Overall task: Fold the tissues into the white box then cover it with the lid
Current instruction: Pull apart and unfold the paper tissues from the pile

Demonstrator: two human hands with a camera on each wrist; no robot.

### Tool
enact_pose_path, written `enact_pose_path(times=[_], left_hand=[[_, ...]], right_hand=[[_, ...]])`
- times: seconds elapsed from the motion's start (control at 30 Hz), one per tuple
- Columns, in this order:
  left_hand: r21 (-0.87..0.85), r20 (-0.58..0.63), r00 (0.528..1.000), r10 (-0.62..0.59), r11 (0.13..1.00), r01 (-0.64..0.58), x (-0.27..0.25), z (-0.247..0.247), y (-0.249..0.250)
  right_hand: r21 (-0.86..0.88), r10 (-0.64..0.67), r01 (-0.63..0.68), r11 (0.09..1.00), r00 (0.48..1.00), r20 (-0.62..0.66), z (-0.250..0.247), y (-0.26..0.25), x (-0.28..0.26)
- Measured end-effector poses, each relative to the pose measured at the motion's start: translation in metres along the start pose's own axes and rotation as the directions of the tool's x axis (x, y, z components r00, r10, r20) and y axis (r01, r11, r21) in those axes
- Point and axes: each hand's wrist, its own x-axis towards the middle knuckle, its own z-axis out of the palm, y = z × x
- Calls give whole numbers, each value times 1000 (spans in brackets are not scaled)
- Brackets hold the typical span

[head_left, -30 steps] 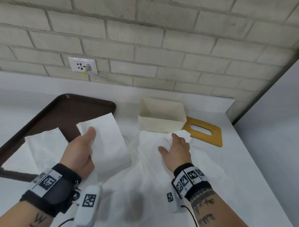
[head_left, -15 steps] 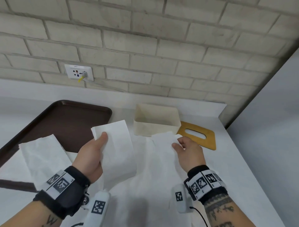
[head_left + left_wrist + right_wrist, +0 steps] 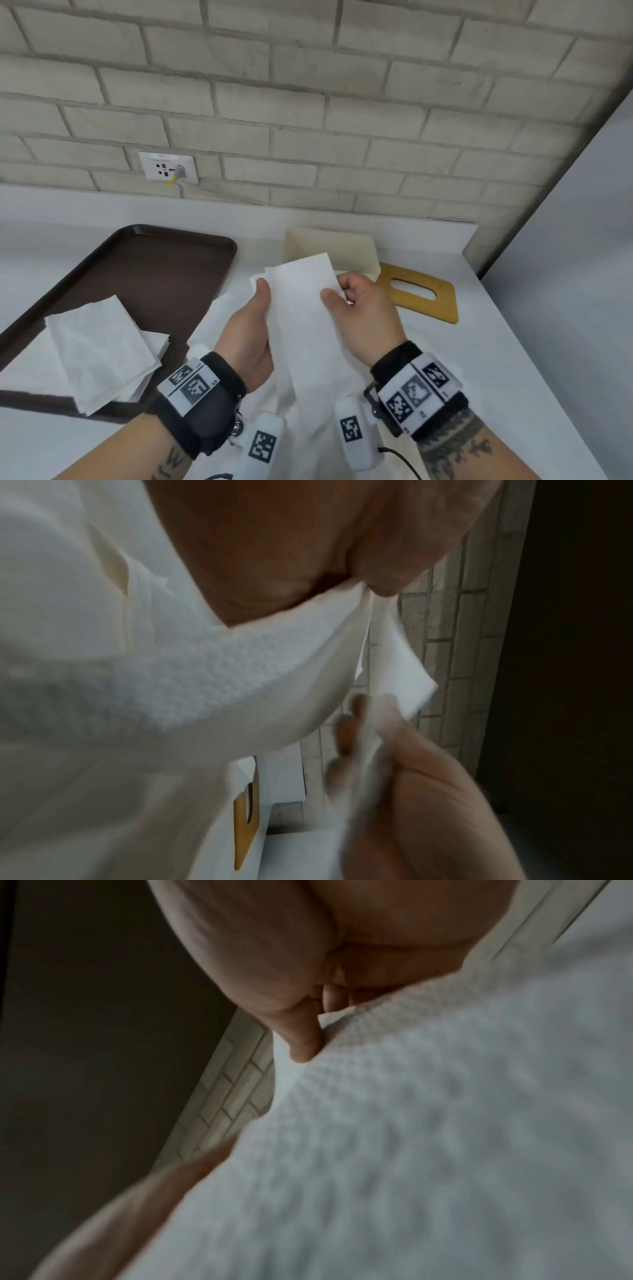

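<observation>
A folded white tissue (image 3: 303,308) is held up between both hands in front of the white box (image 3: 356,255). My left hand (image 3: 253,318) pinches its left edge with the thumb on top. My right hand (image 3: 359,305) grips its right edge with curled fingers. The tissue (image 3: 205,674) fills the left wrist view, where the right hand's fingers (image 3: 346,734) show blurred. The tissue (image 3: 428,1123) covers most of the right wrist view too. The box stands open near the wall. Its wooden lid (image 3: 421,294) with an oval slot lies flat to the box's right.
A dark brown tray (image 3: 137,270) lies at the left with a stack of folded tissues (image 3: 96,346) on its near part. More unfolded tissue (image 3: 315,428) spreads on the white counter under my wrists. A brick wall with a socket (image 3: 168,168) stands behind.
Both hands came together in front of the box. The left brought its folded tissue rightward, and the right left the tissue on the counter and took hold of the held tissue's right edge.
</observation>
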Motion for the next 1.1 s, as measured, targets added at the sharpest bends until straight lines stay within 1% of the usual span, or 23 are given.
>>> enact_pose_path(times=[0.07, 0.13, 0.23, 0.37, 0.5, 0.6, 0.63, 0.7, 0.77, 0.83, 0.87, 0.93, 1.03, 1.1], left_hand=[[-42, -6, 1000, 2, 999, -2, 2, -3, -2], [-64, 7, 1000, 5, 998, -5, 2, -7, -3], [-33, 78, 997, 17, 999, -14, -1, -11, -1], [6, 95, 991, 98, 995, -99, -5, -16, -3], [-22, 37, 992, 123, 992, -122, -6, -19, -1], [-40, -21, 989, 147, 988, -148, -4, -22, 7], [-32, -52, 986, 160, 986, -162, -4, -25, 11], [-7, -99, 977, 190, 981, -192, -2, -34, 17], [17, -134, 969, 207, 978, -207, 0, -44, 21], [32, -175, 962, 210, 978, -208, 1, -55, 22], [36, -194, 959, 207, 978, -204, 2, -60, 21], [51, -220, 956, 194, 981, -188, 2, -67, 19], [70, -231, 957, 174, 984, -162, -1, -73, 17], [71, -241, 958, 153, 988, -140, -1, -77, 15]], right_hand=[[-57, 13, -12, 998, 1000, 15, 12, 3, 2], [-67, 28, -27, 997, 999, 17, 17, 4, 3], [-94, 17, -14, 995, 999, 30, 23, 1, 2], [-91, 11, -9, 996, 1000, 29, 32, 0, 3], [-22, 50, -50, 999, 999, 0, 28, 0, -2], [35, 111, -110, 993, 994, -15, 18, 18, 0], [10, 142, -142, 990, 990, -17, 13, 28, 2], [-157, 228, -227, 961, 974, -15, 4, 51, 8], [-377, 336, -298, 877, 941, 39, 2, 70, 11], [-521, 407, -301, 799, 908, 101, 10, 79, 11], [-547, 425, -300, 782, 898, 116, 15, 81, 11], [-555, 422, -301, 776, 901, 101, 23, 82, 13], [-488, 411, -339, 804, 911, 45, 28, 81, 17], [-447, 430, -376, 812, 902, 22, 31, 80, 18]])
